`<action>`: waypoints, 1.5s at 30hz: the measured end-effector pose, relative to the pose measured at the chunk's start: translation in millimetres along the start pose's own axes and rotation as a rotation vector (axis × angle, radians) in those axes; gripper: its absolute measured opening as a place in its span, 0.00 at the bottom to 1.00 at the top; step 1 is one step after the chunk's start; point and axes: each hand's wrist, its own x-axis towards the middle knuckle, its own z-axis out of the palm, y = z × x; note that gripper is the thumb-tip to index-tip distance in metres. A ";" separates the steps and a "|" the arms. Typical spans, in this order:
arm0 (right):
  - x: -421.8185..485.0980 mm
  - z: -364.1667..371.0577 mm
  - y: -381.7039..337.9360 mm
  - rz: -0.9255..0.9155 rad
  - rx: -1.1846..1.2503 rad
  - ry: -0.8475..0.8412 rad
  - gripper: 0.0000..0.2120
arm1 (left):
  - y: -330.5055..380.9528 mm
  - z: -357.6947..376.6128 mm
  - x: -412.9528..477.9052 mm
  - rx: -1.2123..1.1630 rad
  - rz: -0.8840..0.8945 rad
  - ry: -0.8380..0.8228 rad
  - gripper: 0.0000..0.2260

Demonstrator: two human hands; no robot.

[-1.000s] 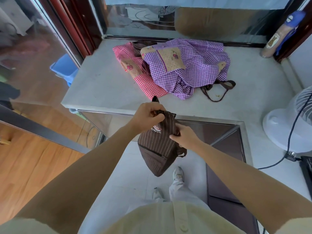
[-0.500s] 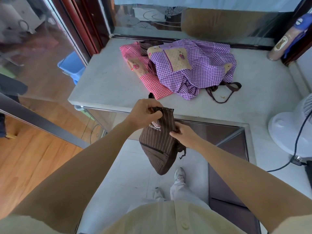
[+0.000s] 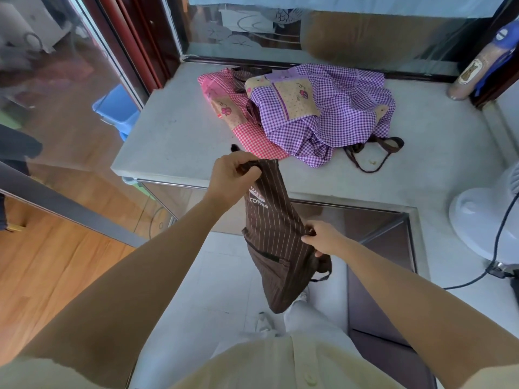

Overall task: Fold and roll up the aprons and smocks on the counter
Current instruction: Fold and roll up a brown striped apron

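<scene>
Brown striped apron (image 3: pixel 269 234): up in the air, off the table (image 3: pixel 174 141), hanging lengthwise between the two grips. Narrowed to a long strip, "coffee" print just below the upper grip. Lower end dangling free beneath the lower grip, over the floor.

Left grip (image 3: pixel 233 175): fingers curled round the bunched top edge, clamping it. Dark strap end (image 3: pixel 234 148) poking out behind the knuckles. Probably held high so the cloth's own weight pulls the strip straight.

Right grip (image 3: pixel 323 238): thumb and fingers pinching the apron's side edge about midway down, layers gathered together. Judged purpose: keeping the folded edges aligned, and either marking the next fold line or fixing a start for the roll. Cannot tell which.

Beyond the left grip, on the table: pink check smock (image 3: pixel 222 88) and purple check smock (image 3: pixel 337 108), loose and overlapping, purple partly on top of pink. Brown strap loop (image 3: pixel 393 141) lying just beside the purple one. Both unfolded, presumably next in the queue.

Table edge just past the left grip: likely spot for laying down and rolling.

Out to the side of the right grip, well apart: white fan (image 3: pixel 483 220).
</scene>
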 end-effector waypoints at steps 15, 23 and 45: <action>55.9 -221.0 -63.3 -0.361 -0.063 0.504 0.16 | -26.0 10.0 145.2 0.252 -0.121 0.335 0.09; 131.1 -309.3 -103.4 -0.372 0.002 0.237 0.11 | -29.2 1.6 244.0 0.308 -0.129 0.374 0.08; 303.6 -265.4 -221.3 -0.258 -0.092 0.139 0.15 | -116.3 -19.9 436.5 0.533 0.280 -0.494 0.17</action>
